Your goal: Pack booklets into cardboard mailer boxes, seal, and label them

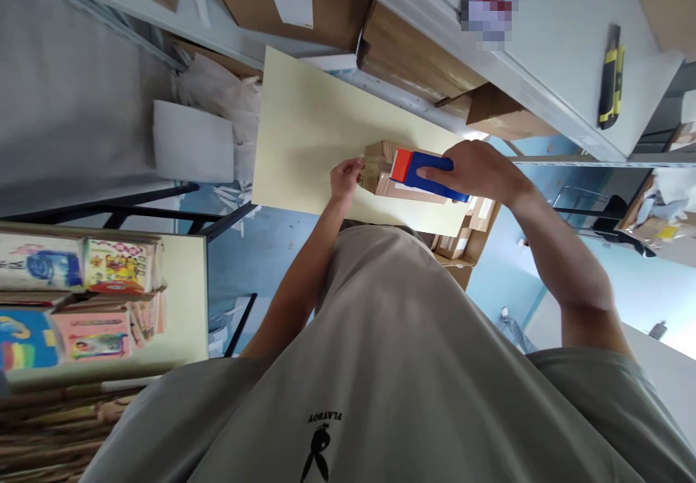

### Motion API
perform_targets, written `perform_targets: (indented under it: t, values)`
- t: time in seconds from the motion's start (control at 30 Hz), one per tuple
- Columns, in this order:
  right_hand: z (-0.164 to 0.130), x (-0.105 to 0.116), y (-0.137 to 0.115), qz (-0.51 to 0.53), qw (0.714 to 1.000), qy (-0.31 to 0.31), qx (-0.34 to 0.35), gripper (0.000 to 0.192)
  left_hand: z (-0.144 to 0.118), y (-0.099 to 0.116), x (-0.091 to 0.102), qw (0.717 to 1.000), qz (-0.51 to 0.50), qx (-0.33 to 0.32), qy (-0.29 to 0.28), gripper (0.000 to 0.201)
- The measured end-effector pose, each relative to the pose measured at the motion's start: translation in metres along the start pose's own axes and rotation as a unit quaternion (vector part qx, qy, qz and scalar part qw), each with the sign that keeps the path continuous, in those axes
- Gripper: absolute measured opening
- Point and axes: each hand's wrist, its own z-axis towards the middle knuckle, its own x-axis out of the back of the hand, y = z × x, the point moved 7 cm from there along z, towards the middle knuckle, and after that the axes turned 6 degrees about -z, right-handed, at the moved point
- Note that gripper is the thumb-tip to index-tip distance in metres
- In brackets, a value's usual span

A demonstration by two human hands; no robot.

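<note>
A small brown cardboard box lies on a pale yellow tabletop in front of my torso. My right hand grips a blue and red tape dispenser pressed onto the top of the box. My left hand is at the box's left end, fingertips pinched against its edge; whether tape is between them cannot be told. My grey shirt hides the near part of the table.
A yellow and black utility knife lies on a grey shelf at the upper right. Brown cartons sit behind the table, more boxes to its right. Colourful books are stacked at the left. A white sheet lies nearby.
</note>
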Motion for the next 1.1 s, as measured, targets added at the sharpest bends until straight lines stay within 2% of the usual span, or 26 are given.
perform_targets:
  t: [0.2, 0.43, 0.57, 0.67, 0.77, 0.8, 0.83, 0.9, 1.0, 1.1]
  values:
    - [0.013, -0.002, -0.014, -0.002, 1.0, 0.023, -0.003, 0.074, 0.0, -0.019, -0.008, 0.999, -0.019, 0.039, 0.009, 0.026]
    - [0.013, -0.005, -0.024, -0.01, 0.998, 0.053, 0.011, 0.083, 0.002, -0.04, -0.02, 0.999, -0.043, 0.033, -0.006, 0.033]
    - [0.012, -0.006, -0.026, -0.013, 0.999, 0.047, -0.006, 0.082, 0.007, -0.045, -0.022, 0.999, -0.017, -0.026, -0.007, 0.026]
    - [0.012, -0.004, -0.032, -0.025, 0.999, 0.04, -0.021, 0.076, 0.015, -0.049, -0.016, 0.995, 0.05, -0.092, 0.003, 0.02]
    - [0.01, -0.002, -0.038, -0.073, 0.995, 0.009, -0.068, 0.074, 0.021, -0.056, -0.001, 0.986, 0.112, -0.113, 0.047, 0.033]
    - [0.009, -0.001, -0.04, -0.093, 0.992, -0.003, -0.082, 0.075, 0.02, -0.056, 0.002, 0.983, 0.126, -0.126, 0.043, 0.038]
    - [0.008, 0.001, -0.043, -0.11, 0.99, -0.014, -0.091, 0.075, 0.017, -0.055, 0.002, 0.98, 0.134, -0.148, 0.022, 0.041]
    - [0.006, 0.004, -0.049, -0.133, 0.986, -0.027, -0.093, 0.075, 0.004, -0.047, -0.008, 0.965, 0.139, -0.214, -0.061, 0.047]
    - [0.006, 0.006, -0.056, -0.146, 0.985, -0.032, -0.087, 0.076, -0.026, -0.037, -0.03, 0.93, 0.14, -0.289, -0.178, 0.07]
    - [0.008, 0.005, -0.061, -0.153, 0.984, -0.03, -0.089, 0.076, -0.044, -0.03, -0.048, 0.907, 0.183, -0.314, -0.212, 0.082]
